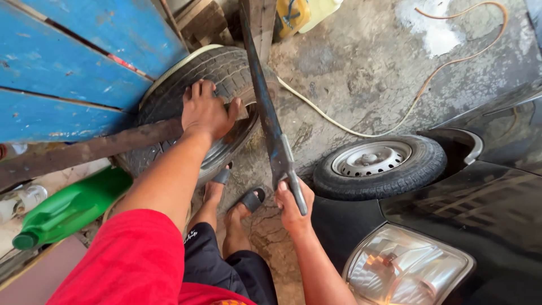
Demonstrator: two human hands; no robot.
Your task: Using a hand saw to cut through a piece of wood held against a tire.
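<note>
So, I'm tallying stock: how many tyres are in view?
2: one upright tyre under the left hand, one wheel flat on the concrete by the car. Others may be hidden.

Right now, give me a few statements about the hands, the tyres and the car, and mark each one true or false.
1. The left hand rests on the upright tyre. True.
2. The right hand is empty. False: it grips a long metal bar.
3. A wheel lies flat beside the black car. True.
4. The bottle at left is red. False: it is green.
</note>
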